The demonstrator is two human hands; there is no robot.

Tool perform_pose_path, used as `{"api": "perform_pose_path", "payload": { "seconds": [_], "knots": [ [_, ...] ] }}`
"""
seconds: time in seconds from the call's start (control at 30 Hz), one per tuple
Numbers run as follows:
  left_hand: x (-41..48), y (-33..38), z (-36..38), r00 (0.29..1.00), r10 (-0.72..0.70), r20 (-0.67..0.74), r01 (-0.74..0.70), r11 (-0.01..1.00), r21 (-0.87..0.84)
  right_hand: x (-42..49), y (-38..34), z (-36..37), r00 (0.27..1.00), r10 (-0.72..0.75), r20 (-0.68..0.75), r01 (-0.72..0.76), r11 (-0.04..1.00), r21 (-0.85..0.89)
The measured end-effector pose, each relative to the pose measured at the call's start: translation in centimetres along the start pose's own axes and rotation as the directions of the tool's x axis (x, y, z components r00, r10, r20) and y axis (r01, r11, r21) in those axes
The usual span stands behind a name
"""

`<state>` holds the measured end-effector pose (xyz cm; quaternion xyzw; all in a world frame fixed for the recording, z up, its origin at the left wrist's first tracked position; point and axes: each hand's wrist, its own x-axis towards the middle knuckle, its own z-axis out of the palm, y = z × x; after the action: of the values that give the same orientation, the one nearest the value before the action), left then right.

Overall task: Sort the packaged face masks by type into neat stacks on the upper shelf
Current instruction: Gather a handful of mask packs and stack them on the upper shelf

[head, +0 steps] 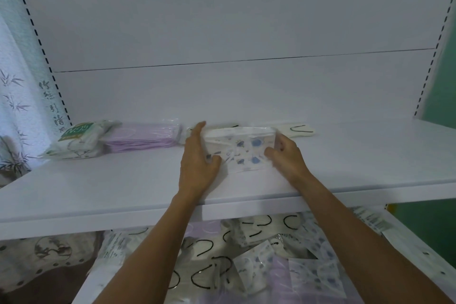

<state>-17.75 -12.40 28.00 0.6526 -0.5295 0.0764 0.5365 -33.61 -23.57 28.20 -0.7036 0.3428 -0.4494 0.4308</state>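
On the white upper shelf point(98, 187), at the back left: green-labelled packs point(76, 142), just beside a lilac stack point(143, 137). Mid-shelf, left hand point(197, 163) and right hand point(287, 155) gripping the blue-print stack point(243, 150) by its two ends, thumbs on its top; behind it to the right, a black-looped pack point(299, 130). Below the shelf, loose mixed packs point(246, 254).

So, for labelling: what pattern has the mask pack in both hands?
The pack is white with blue prints; head view.
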Motion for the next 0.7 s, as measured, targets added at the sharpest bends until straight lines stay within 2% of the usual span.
{"api": "perform_pose_path", "payload": {
  "seconds": [0.07, 0.13, 0.2, 0.33, 0.4, 0.5, 0.63, 0.7],
  "knots": [
    [0.4, -0.7, 0.0, 0.985, -0.171, 0.023, 0.173, 0.982, -0.071, 0.1, 0.2, 0.0, 1.0, 0.004, -0.021, -0.004, 0.999, -0.038],
    [0.9, -1.6, 0.1, 0.92, -0.38, 0.09, 0.388, 0.917, -0.089, 0.4, 0.6, 0.0, 0.999, -0.005, -0.032, 0.002, 0.998, -0.065],
    [0.9, -2.1, 0.3, 0.892, -0.44, 0.104, 0.449, 0.889, -0.092, 0.5, 1.0, 0.1, 0.998, -0.025, -0.05, 0.021, 0.996, -0.091],
    [0.5, -0.8, 0.6, 0.976, -0.218, -0.024, 0.215, 0.973, -0.078, 0.7, 1.0, 0.2, 0.969, -0.109, -0.221, 0.087, 0.99, -0.108],
    [0.6, -0.5, 1.2, 0.996, -0.084, -0.027, 0.085, 0.994, 0.064, 0.7, 0.9, -0.1, 0.951, -0.151, -0.269, 0.125, 0.986, -0.111],
    [1.3, -0.1, 2.8, 0.999, 0.024, 0.024, -0.029, 0.971, 0.237, 1.4, 1.4, -2.0, 0.931, -0.228, -0.285, 0.186, 0.968, -0.167],
    [3.0, 3.2, 7.7, 0.965, 0.155, 0.211, -0.211, 0.938, 0.276, 3.9, 2.6, -8.4, 0.899, -0.292, -0.327, 0.203, 0.938, -0.281],
    [4.0, 5.3, 11.4, 0.943, 0.174, 0.285, -0.251, 0.932, 0.263, 5.2, 3.3, -12.7, 0.886, -0.31, -0.345, 0.2, 0.927, -0.317]
  ]
}}
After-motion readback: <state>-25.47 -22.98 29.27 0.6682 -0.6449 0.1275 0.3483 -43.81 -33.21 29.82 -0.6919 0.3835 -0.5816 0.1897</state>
